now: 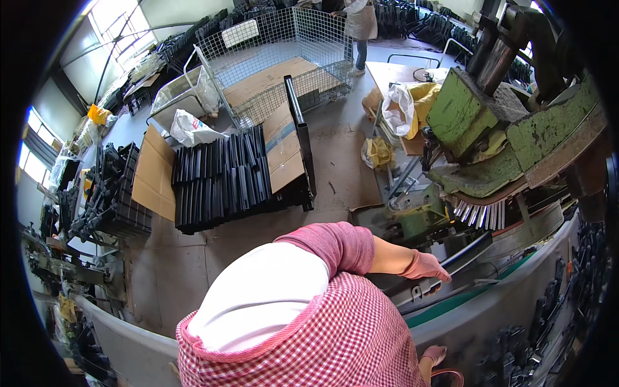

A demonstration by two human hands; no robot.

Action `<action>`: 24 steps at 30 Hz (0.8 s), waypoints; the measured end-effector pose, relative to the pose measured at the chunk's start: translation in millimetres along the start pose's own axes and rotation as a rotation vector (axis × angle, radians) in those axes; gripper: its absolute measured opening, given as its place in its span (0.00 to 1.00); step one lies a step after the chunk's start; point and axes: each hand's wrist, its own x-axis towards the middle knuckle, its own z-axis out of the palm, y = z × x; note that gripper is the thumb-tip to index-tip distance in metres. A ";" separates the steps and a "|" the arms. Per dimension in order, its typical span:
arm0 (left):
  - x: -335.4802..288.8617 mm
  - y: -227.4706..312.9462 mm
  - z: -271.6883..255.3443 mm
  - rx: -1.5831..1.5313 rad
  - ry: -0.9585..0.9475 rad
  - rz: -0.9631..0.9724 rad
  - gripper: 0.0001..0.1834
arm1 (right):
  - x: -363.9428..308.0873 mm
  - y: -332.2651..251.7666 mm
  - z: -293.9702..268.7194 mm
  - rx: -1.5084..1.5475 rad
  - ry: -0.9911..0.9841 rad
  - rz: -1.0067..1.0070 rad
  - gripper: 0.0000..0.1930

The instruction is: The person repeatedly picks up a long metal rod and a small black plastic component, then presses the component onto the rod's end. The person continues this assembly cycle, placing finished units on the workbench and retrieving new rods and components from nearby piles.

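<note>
My left hand (427, 266), in what looks like a thin pink glove, reaches out to the right below the green machine. Its fingers are stretched out over a long dark metal rail (465, 253); whether they touch it I cannot tell. Just beneath the fingertips is a small metal bracket (422, 290) with holes. Lower down, my right hand (434, 354) shows beside my checked apron, close to a grey bin's wall (461, 330). Its fingers are too small and partly hidden to make out. A thin red loop (451, 373) curves by that wrist.
A green press (471, 119) stands at the right, with bright metal strips (480, 214) below it. Black bars (222, 180) fill a carton (155, 171) on the left. Behind it is a wire cage (267, 48), with another person (360, 26) beside it. Black parts (535, 329) lie lower right.
</note>
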 end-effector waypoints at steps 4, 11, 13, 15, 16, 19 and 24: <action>19.5 -8.5 -6.2 -0.057 -0.088 -0.015 0.57 | -26.5 -18.2 -16.6 0.108 0.199 -0.090 0.16; 54.5 -3.1 27.6 0.012 -0.048 0.126 0.60 | -128.2 -151.4 -110.8 1.281 0.403 -0.356 0.18; 44.7 3.2 39.8 -0.068 -0.170 0.089 0.51 | -159.5 -181.2 -143.4 0.849 0.613 -0.467 0.17; 31.1 11.8 51.7 -0.012 -0.252 0.178 0.29 | -179.4 -202.2 -170.3 0.867 0.590 -0.471 0.16; 22.2 15.2 57.2 0.007 -0.175 0.231 0.26 | -181.6 -216.1 -180.3 0.858 0.624 -0.473 0.16; 6.4 29.2 56.9 -0.125 -0.215 0.181 0.26 | -189.9 -228.6 -203.0 0.805 0.650 -0.559 0.16; -12.5 35.7 52.6 -0.154 -0.206 0.229 0.20 | -197.0 -234.0 -216.3 1.261 0.368 -0.405 0.13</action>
